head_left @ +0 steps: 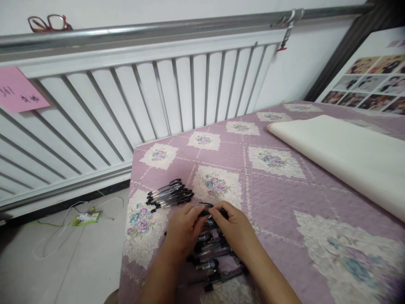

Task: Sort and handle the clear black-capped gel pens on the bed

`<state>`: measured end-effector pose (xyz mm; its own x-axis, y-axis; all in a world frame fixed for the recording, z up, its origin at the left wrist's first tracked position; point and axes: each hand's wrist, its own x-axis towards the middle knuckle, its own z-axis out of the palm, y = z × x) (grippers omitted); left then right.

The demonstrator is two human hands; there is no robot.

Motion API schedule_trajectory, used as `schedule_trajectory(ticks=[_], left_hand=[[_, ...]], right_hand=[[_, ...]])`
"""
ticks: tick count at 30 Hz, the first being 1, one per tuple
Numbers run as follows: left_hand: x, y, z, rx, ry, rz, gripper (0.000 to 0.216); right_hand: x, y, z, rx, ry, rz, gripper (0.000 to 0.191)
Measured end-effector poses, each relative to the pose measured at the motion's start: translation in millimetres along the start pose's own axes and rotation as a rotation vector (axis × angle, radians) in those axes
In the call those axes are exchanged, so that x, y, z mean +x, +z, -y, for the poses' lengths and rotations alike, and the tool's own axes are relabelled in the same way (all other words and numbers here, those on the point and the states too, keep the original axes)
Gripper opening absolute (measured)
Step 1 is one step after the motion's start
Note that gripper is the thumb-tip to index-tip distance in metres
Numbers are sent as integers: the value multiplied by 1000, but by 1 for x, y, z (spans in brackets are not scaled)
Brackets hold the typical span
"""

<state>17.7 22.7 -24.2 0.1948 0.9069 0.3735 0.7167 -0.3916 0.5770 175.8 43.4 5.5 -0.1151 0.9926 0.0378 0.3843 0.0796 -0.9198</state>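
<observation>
My left hand [182,231] and my right hand [236,230] meet over a loose heap of black pens [210,257] on a purple quilted bedspread [275,185]. Both hands pinch a single black pen [205,207] between their fingertips at the far edge of the heap. A neat bundle of several black pens [169,194] lies just beyond and to the left of my left hand, apart from it. The heap is partly hidden under my hands and wrists.
A white radiator [126,105] lines the wall behind the bed. A cream folded sheet [344,156] lies at the right. A power strip with cables [85,217] sits on the floor at the left. Red glasses [49,23] rest on the rail.
</observation>
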Motion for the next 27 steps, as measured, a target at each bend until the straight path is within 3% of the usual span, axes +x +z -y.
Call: schedule_trajectory(ticks=[9, 15, 21, 27], left_hand=[[1, -4, -4, 2, 27, 43, 20], [1, -2, -3, -6, 24, 15, 16], [1, -2, -4, -43, 22, 8, 15], [2, -3, -4, -20, 25, -6, 16]], right_hand=[[-1, -5, 2, 22, -74, 67, 13], [0, -4, -1, 103, 10, 84, 22], [0, -6, -1, -52, -11, 58, 25], [0, -6, -2, 19, -32, 84, 13]])
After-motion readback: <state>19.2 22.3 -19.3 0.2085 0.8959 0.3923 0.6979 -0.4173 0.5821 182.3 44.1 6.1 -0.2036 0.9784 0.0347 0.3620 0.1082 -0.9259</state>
